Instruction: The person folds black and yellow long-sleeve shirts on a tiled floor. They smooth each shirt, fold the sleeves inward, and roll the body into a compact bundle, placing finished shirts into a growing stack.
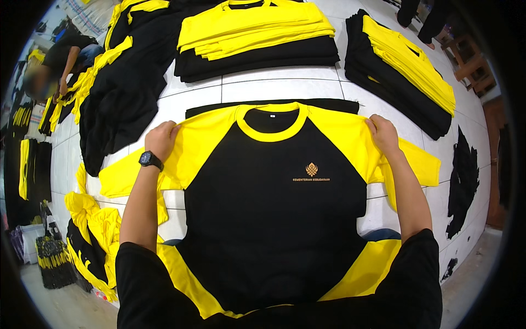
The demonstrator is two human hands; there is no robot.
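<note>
A black raglan shirt with yellow sleeves, a yellow collar and a small gold chest emblem lies spread out before me, front side up. My left hand, with a black watch on the wrist, pinches the yellow shoulder at the picture's left. On the right, my right hand grips the other yellow shoulder. More yellow sleeves and black cloth show beneath and beyond this shirt. Its lower part reaches toward my body, with yellow cloth showing at both sides.
Folded black and yellow shirts stand in a stack ahead and another stack at the right, on white floor tiles. Loose garments lie at the left, where a person sits. A black cloth scrap and a wooden stool are at the right.
</note>
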